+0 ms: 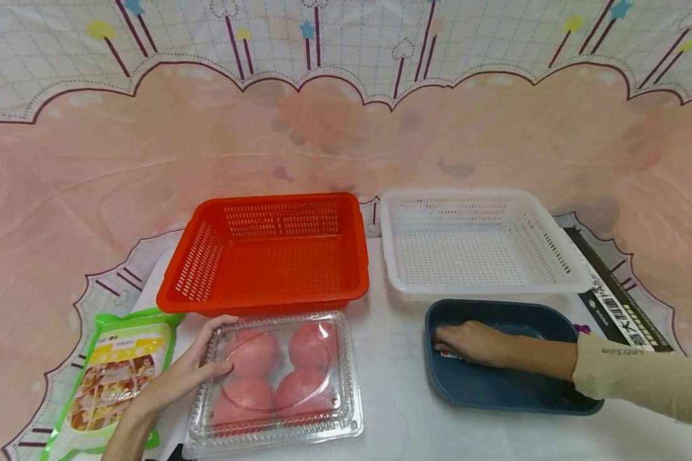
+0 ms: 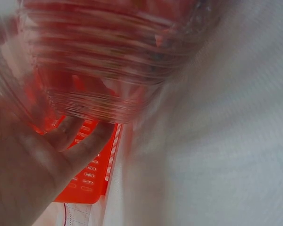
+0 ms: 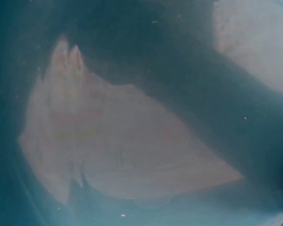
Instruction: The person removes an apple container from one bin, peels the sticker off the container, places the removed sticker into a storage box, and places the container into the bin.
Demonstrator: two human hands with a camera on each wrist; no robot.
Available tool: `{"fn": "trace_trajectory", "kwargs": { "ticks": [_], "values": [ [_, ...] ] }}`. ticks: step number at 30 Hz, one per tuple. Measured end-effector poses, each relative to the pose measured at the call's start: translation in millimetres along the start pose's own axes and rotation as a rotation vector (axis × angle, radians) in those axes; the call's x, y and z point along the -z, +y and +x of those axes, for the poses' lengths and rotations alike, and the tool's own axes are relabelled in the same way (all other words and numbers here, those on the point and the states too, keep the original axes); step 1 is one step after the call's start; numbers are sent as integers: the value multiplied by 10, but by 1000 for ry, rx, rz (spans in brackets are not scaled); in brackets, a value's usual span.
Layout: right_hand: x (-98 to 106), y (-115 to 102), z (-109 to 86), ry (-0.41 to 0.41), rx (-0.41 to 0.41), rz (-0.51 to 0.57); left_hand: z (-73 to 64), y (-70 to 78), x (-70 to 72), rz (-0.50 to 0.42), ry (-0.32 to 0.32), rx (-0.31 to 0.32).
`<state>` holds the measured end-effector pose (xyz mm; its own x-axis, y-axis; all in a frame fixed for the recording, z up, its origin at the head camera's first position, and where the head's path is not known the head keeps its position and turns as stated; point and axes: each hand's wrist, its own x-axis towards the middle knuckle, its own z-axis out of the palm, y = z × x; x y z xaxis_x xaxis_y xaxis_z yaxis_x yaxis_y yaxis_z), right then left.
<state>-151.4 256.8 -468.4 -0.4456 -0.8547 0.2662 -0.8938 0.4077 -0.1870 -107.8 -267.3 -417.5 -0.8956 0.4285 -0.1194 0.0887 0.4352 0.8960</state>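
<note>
A clear plastic box [image 1: 346, 390] with several round pink-red items [image 1: 254, 352] inside lies at the front, left of centre. My left hand [image 1: 179, 378] grips its left side, thumb over the lid; the left wrist view shows fingers [image 2: 92, 143] bent under the ribbed edge. At right, my right hand [image 1: 473, 342] reaches down into a dark blue basin [image 1: 513, 390] with its fingers curled. It pinches a small white-and-red item [image 1: 451, 355], mostly hidden beneath the hand. The right wrist view shows the blue basin surface [image 3: 179, 56] and blurred pale shapes.
An orange-red basket [image 1: 282, 269] stands behind the box, a white basket [image 1: 455, 256] behind the basin. A green-edged food bag [image 1: 115, 371] lies at far left. Black-and-white printed packaging [image 1: 617, 301] lies at right, with a purple scrap [image 1: 582, 329] by the basin.
</note>
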Motion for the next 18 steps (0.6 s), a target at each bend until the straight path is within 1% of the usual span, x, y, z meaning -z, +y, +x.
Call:
{"fn": "trace_trajectory", "kwargs": {
  "ticks": [6,9,13,16,18],
  "values": [
    [-11,4,6,21,11,-29,-5,-4,-6,-3,3,5],
    [-11,4,9,18,4,-17,-10,2,-8,-10,2,15],
    [2,5,18,10,-3,15,-5,-8,0,-6,2,3],
    [28,1,32,-19,-5,35,0,-16,8,-2,0,-8],
    [60,-1,46,-54,-5,42,4,-17,8,-7,0,-10]
  ]
}}
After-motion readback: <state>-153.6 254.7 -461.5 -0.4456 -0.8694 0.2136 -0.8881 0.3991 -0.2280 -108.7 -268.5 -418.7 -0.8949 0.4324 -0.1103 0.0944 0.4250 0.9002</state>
